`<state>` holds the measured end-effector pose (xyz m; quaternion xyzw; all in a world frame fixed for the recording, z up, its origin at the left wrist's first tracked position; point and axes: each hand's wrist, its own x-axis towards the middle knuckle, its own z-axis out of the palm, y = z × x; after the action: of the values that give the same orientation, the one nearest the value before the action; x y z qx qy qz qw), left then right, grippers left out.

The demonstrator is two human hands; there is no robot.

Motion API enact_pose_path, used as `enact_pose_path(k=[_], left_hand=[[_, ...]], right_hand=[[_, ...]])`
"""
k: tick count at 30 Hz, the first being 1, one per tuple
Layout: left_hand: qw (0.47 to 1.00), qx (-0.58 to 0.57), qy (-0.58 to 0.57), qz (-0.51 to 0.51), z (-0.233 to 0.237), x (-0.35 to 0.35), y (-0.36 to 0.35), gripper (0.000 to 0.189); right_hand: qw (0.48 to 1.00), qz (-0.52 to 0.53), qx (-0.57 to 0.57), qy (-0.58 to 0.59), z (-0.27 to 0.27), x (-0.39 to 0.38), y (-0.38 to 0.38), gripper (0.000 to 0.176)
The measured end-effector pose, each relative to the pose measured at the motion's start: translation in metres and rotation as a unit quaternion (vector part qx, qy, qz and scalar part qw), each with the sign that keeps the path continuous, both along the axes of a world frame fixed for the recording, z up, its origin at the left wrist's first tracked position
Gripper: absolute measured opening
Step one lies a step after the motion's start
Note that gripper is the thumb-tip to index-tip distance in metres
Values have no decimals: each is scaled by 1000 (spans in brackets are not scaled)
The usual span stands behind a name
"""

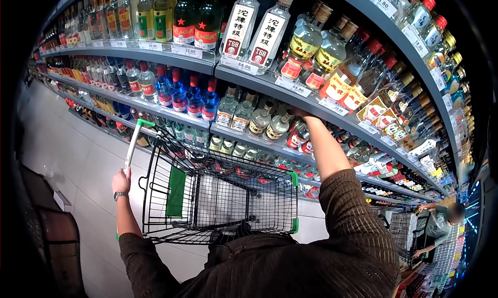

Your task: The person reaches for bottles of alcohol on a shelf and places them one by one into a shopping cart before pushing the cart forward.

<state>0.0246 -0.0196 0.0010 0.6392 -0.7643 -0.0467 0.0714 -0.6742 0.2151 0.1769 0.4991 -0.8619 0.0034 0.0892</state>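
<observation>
My left hand (121, 181) is wrapped round the pale handle bar (133, 145) of a shopping cart (236, 194). A watch circles that wrist. The cart is a black wire basket with green corners and a green panel, and no goods show in it. My right arm stretches to the shelves, and my right hand (302, 113) goes in under the edge of an upper shelf. Its fingers are hidden there, so I cannot see whether they hold anything. Closest to it are clear bottles with yellowish labels (278, 126) and red-labelled bottles (297, 135).
Long curved shelves (259, 76) of liquor bottles with price tags run along the aisle. Blue bottles (194, 98) stand left of my reach. At the right, another person (441, 223) is beside a second cart (402, 228). Tiled floor (91, 178) lies left of my cart.
</observation>
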Motion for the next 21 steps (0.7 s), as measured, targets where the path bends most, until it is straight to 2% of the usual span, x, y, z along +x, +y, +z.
enact_pose_path(k=[9,13,16,17,20,21], left_hand=[[1000,4,-4,4,1,1,-1,55],[1000,0,-9,0,-5,3,-3,55],[1000,9,0,-3,-8,4,-7,55],[1000,7,1,-9,-9,4,-8,55],[1000,-8,-10,-28,-13,7,-12,55],[999,-11,-20,-25,-16,8,-13,55]], right_hand=[[997,-9,-49,-63,26,15,22,42],[988,-58,-144,17,30,34,65,42],[987,-110,-111,45,28,39,98,52],[986,-135,-99,-16,30,38,101,56],[981,-105,-96,-130,-15,2,113,64],[988,-61,-121,-73,-37,-9,112,62]])
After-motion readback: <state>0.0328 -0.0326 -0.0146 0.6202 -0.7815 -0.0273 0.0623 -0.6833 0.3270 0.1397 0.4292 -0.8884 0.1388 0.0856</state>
